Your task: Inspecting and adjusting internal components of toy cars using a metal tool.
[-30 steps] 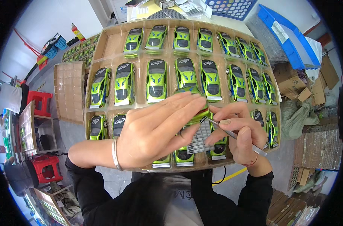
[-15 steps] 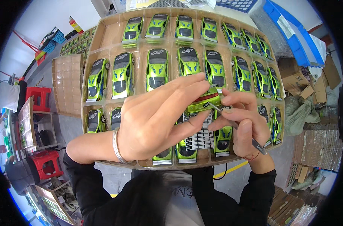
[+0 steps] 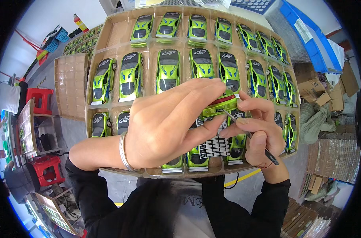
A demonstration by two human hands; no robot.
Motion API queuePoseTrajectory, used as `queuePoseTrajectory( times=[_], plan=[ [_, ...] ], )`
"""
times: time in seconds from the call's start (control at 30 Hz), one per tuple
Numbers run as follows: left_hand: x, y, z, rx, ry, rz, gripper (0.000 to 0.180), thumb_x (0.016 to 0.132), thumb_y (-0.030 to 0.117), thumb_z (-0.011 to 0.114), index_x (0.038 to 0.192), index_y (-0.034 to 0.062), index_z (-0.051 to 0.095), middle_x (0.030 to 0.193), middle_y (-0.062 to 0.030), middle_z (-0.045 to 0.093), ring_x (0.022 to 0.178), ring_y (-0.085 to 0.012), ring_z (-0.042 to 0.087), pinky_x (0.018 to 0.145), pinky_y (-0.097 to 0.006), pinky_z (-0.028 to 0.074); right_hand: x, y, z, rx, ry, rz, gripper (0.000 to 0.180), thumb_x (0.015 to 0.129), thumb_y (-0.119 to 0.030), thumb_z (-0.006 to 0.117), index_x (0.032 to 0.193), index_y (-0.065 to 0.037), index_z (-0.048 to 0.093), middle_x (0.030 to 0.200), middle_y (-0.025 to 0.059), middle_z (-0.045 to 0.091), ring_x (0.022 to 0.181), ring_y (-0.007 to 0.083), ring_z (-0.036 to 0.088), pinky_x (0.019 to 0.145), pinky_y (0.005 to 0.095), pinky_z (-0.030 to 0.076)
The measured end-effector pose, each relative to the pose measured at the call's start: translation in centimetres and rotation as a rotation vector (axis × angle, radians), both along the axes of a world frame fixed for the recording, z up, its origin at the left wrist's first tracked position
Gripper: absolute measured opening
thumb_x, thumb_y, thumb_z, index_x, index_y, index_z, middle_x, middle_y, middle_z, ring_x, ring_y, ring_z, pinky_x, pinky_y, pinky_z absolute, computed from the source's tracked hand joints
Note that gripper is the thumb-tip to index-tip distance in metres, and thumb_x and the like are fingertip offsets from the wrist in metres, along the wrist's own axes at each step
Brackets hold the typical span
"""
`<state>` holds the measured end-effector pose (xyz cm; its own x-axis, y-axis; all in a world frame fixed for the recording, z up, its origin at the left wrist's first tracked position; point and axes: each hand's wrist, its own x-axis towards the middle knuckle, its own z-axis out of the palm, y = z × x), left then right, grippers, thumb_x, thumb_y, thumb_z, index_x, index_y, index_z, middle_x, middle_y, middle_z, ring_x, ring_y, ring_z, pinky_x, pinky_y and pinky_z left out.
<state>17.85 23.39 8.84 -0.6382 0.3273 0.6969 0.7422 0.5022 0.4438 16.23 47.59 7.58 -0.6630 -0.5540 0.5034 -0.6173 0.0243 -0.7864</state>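
Note:
My left hand (image 3: 160, 123), with a silver bangle at the wrist, grips a green toy car (image 3: 229, 106) with its rear end turned toward me. A red strip crosses that rear, with a small dark label (image 3: 220, 110) below it. Under the left fingers hangs a sheet of stickers (image 3: 214, 147) in rows of white and black; how it is held is partly hidden. My right hand (image 3: 263, 129) pinches tweezers (image 3: 272, 158), their tips close to the label. Some right fingertips rest at the car's side.
Beneath my hands lies a compartmented tray (image 3: 113, 39) holding several green toy cars (image 3: 168, 71). A blue bin (image 3: 307, 35) stands at far right, above cardboard boxes (image 3: 311, 87). Red stools (image 3: 40, 101) and another tray (image 3: 71, 87) are at left.
The label, tilted at the tweezers' tips before, now sits straighter against the car's rear. The tweezer tips have drawn slightly off it. Both hands keep their holds.

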Motion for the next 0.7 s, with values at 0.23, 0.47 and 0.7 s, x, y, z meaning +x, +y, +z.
queuePoseTrajectory(
  times=[0.23,0.47,0.7],
  plan=[
    [-0.07,0.01,-0.05,0.004,0.006,-0.006,0.053,0.074,-0.002,0.084,0.122,-0.0087,0.062,0.117,-0.0218,0.071,0.1,-0.0296,0.073,0.083,-0.033,0.06,0.27,0.01,0.09,-0.017,-0.072,-0.007,0.036,0.107,-0.026,0.045,0.112,0.0,0.07,0.125,0.0224,0.058,0.115,0.0299,0.063,0.115,0.0546,0.035],
    [-0.06,0.12,-0.01,0.007,0.004,0.002,0.054,0.074,-0.002,0.084,0.122,-0.009,0.062,0.116,-0.0223,0.071,0.098,-0.0283,0.074,0.081,-0.032,0.061,0.21,-0.04,0.05,-0.011,-0.069,-0.005,0.036,0.107,-0.026,0.044,0.113,0.0,0.068,0.126,0.0223,0.055,0.099,0.0282,0.071,0.116,0.0542,0.035],
    [-0.16,0.11,0.0,0.009,0.017,-0.004,0.053,0.074,-0.002,0.084,0.122,-0.0093,0.062,0.115,-0.0223,0.071,0.097,-0.0279,0.074,0.081,-0.032,0.061,0.17,-0.04,-0.15,-0.031,-0.069,0.005,0.033,0.107,-0.024,0.045,0.114,0.0,0.067,0.126,0.022,0.054,0.096,0.0275,0.072,0.116,0.0545,0.034]
  ],
)
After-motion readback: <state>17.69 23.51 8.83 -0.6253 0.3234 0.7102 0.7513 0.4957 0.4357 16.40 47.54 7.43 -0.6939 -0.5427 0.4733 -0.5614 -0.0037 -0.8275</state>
